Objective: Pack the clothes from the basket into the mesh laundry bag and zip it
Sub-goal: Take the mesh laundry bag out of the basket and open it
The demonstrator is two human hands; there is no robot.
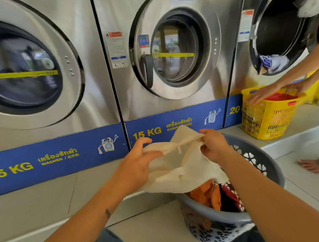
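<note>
A soft cream mesh laundry bag [181,167] hangs crumpled, held up over a round grey basket [264,158] with orange, red and dark clothes [214,195] inside.

— How's your light?
— Bright and even, with soft glare on the steel washer fronts [101,83].
— Sharpness?
— Your whole view is slightly soft, and straight lines bow toward the edges.

Bare forearms, no sleeves; small dark tattoo [108,213] on left forearm; blue denim [113,241] at knee.
</note>
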